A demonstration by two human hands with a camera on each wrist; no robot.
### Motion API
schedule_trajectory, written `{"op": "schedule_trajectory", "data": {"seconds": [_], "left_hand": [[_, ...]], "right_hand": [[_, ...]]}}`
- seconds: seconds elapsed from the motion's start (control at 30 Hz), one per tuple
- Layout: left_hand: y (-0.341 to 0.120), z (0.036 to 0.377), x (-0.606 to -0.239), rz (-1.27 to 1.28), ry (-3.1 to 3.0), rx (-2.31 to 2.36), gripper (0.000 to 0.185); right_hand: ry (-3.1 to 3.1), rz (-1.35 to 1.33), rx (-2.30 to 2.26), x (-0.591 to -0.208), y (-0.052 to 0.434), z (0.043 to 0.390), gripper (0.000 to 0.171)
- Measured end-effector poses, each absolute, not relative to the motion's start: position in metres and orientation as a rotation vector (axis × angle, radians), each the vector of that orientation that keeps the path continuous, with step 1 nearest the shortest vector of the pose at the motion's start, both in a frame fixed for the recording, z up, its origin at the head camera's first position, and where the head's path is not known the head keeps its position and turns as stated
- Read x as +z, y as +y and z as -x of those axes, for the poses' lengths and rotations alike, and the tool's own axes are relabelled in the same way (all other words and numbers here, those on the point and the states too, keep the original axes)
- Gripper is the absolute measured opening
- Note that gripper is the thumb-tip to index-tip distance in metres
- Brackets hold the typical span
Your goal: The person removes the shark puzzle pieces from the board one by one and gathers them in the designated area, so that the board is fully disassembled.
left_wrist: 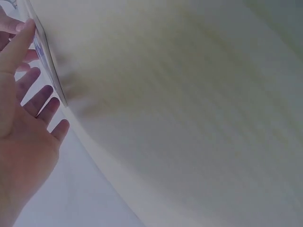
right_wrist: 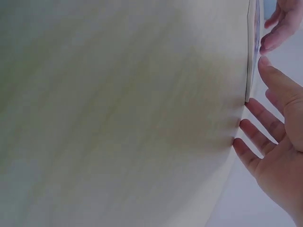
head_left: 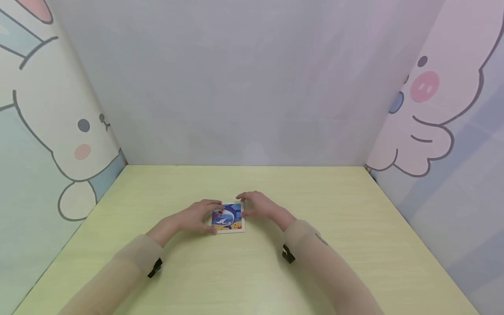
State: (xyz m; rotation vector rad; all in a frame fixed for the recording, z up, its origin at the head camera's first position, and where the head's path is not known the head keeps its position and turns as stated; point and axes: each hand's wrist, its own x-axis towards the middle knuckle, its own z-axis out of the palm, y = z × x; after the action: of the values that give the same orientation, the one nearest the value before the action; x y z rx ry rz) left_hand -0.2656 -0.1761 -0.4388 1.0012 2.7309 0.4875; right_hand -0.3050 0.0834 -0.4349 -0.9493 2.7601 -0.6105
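A small square picture puzzle [head_left: 230,218] with a white border lies flat on the table; its picture shows a blue-and-white sea animal over yellow sand. At its left side is my left hand [head_left: 194,216], thumb at the lower left corner and fingers reaching over the upper left part. My right hand [head_left: 260,205] is by the upper right corner, its fingers lightly bent and its thumb close to the right edge. Both wrist views show the puzzle's thin side [right_wrist: 251,56] and mostly extended fingers. Whether every fingertip touches it, I cannot tell.
The pale yellow wooden table [head_left: 334,197] runs back to a plain grey-white wall [head_left: 244,87]. Side panels carry cartoon animals, a rabbit [head_left: 59,118] at left and a pink-nosed figure [head_left: 441,100] at right. Black straps hang under both sleeves.
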Motion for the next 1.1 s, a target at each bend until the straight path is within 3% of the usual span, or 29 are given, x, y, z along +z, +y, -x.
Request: {"op": "schedule_trajectory", "data": {"seconds": [0.43, 1.1], "left_hand": [[-0.170, 0.266, -0.437, -0.994, 2.676, 0.463, 0.065], [-0.162, 0.265, -0.432, -1.087, 2.691, 0.227, 0.061]], "right_hand": [[2.755, 0.987, -0.489, -0.435, 0.081, 0.319, 0.034], [2.775, 0.729, -0.526, -0.436, 0.072, 0.312, 0.028]]}}
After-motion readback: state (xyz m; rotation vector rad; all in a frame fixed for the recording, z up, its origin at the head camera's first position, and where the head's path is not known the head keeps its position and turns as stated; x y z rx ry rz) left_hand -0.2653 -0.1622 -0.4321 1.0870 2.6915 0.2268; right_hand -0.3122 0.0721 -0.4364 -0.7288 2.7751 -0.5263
